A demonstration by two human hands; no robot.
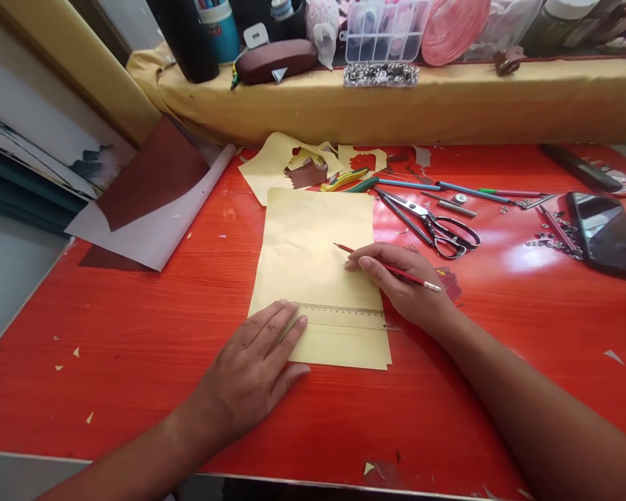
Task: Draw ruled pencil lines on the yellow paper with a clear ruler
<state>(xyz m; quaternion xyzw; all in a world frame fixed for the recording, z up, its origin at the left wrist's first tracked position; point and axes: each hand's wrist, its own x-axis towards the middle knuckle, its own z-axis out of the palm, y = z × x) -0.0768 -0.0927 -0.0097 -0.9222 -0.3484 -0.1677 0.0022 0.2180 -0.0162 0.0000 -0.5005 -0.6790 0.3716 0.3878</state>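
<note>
Pale yellow paper (pixel 318 236) lies on the red table, with a second sheet's edge showing beneath it. Across its lower part rests a clear ruler (pixel 344 313); faint pencil lines show near and below it. My left hand (pixel 261 358) lies flat over the ruler's left end and the paper's lower left, fingers apart. My right hand (pixel 407 278) holds a red pencil (pixel 404 273) between thumb and fingers above the paper's right side, its tip pointing up and left over the sheet.
Scissors (pixel 430 226), blue pens (pixel 474 191) and a black phone (pixel 608 233) lie to the right. Cut yellow scraps (pixel 271 160) sit behind the paper. Brown and white sheets (pixel 151 181) are at the left. A yellow-covered ledge (pixel 302 108) holds a clear compartment box (pixel 386 35).
</note>
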